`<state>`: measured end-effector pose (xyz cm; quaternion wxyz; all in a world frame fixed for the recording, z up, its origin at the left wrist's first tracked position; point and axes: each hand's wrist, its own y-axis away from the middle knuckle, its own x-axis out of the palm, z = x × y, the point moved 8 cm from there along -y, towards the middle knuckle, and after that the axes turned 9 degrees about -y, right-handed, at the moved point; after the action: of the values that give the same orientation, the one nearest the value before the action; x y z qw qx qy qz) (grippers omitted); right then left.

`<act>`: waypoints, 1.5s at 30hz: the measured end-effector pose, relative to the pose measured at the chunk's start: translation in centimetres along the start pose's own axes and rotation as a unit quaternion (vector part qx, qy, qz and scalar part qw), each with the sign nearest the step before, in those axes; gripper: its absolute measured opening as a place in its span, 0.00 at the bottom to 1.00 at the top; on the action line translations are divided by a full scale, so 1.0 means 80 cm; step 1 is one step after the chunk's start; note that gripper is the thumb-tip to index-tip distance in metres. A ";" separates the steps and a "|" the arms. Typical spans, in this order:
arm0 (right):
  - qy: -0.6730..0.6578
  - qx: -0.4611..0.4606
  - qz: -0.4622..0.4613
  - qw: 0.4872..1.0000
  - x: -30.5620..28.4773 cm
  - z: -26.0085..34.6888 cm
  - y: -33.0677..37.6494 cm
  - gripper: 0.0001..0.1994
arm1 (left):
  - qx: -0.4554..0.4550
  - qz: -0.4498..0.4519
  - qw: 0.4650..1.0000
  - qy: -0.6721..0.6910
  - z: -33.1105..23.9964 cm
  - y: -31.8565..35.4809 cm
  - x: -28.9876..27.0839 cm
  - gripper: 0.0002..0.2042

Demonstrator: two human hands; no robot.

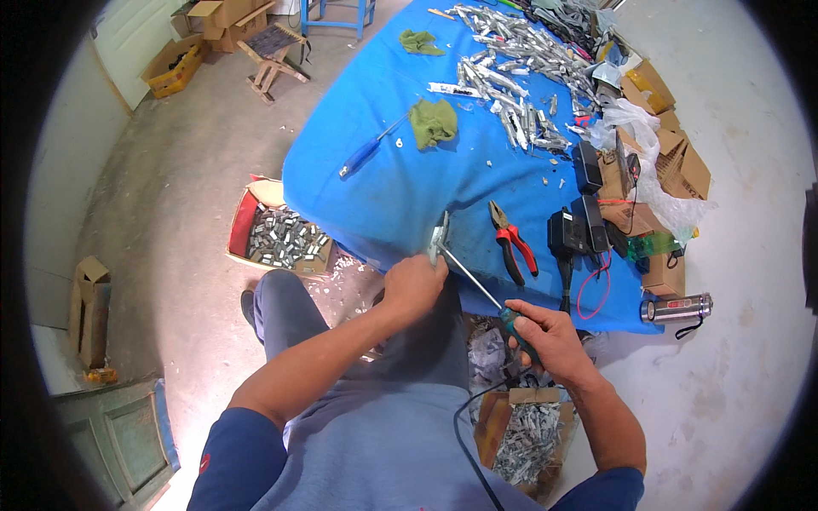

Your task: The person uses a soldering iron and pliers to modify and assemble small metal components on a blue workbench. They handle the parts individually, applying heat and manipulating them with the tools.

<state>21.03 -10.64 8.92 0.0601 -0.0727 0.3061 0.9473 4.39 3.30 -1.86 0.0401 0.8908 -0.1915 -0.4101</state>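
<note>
My left hand (412,288) is closed on a small silvery-grey metal piece (437,240), held upright at the near edge of the blue-covered table (375,204). In my right hand (550,336) is a corded soldering iron (474,279) with a green handle, gripped by the handle. Its long metal shaft points up and left, and the tip meets or nearly meets the piece; I cannot tell which. Pliers (513,243) with red and black handles lie right of the piece. Farther left on the cloth rest a blue-handled screwdriver (366,155) and a crumpled green rag (433,123).
Many silvery pieces (520,94) are heaped at the table's far side. Black power adapters (566,232) and a metal flashlight (677,308) sit at the right. A red box (285,238) of small parts stands on the floor at left, another carton (530,443) below my right arm.
</note>
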 end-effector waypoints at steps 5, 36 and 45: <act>-0.162 0.038 0.017 0.986 0.000 -0.034 -0.005 0.22 | 0.023 -0.025 0.999 -0.041 -0.001 0.002 -0.001 0.28; -0.028 -0.005 -0.025 0.999 -0.010 -0.021 0.010 0.23 | 0.023 0.008 0.999 -0.047 -0.001 -0.003 0.009 0.27; -0.048 0.014 -0.030 0.998 -0.007 -0.019 0.012 0.23 | 0.037 0.000 0.998 -0.052 -0.004 0.000 0.005 0.26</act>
<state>21.63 -12.33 8.31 0.1042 -0.0350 0.3135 0.9432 4.88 3.10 -1.92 -0.0025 0.8691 -0.2082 -0.4488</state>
